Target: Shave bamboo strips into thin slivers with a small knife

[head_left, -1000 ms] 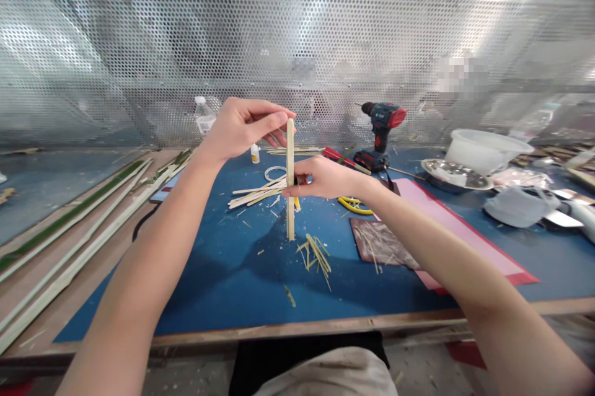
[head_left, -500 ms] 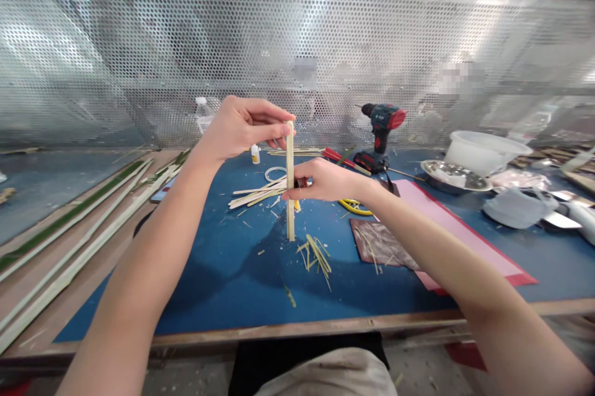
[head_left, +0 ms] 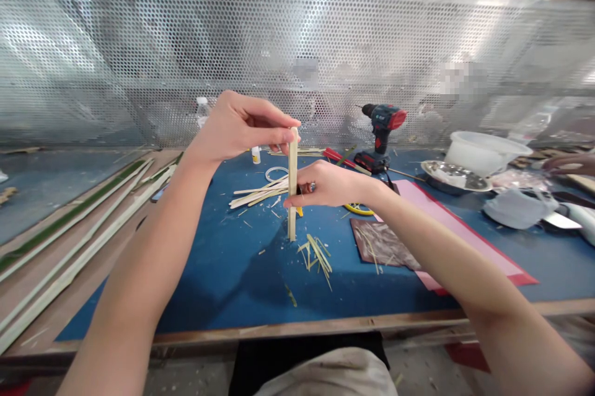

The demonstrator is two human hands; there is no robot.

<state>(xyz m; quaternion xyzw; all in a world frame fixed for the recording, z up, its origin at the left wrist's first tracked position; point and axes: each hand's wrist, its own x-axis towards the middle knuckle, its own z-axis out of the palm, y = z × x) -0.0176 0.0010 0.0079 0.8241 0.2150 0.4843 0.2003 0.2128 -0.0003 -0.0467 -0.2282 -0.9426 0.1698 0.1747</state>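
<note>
A pale bamboo strip (head_left: 292, 163) stands nearly upright, its lower end down at the blue mat. My left hand (head_left: 246, 126) pinches its top end between thumb and fingers. Around the strip's lower half, my right hand (head_left: 320, 184) is closed, with the thumb lying across the strip's face. Something yellow and black (head_left: 299, 211) shows under the right fingers; mostly hidden, its kind cannot be made out. Behind the strip lies a bundle of thin bamboo strips (head_left: 255, 193). Short offcuts (head_left: 318, 258) are scattered in front.
A cordless drill (head_left: 381, 136) stands at the back, near a metal bowl (head_left: 458, 184) and white tub (head_left: 486, 151). Long bamboo lengths (head_left: 79, 259) lie left. A brown sheet (head_left: 379, 238) and pink sheet (head_left: 446, 222) lie right. Another person's hand (head_left: 569, 163) is at the right edge.
The strip's top has shifted slightly right and down along with my left hand. My right hand has moved a little right and down. Another person's hand has come in at the right edge.
</note>
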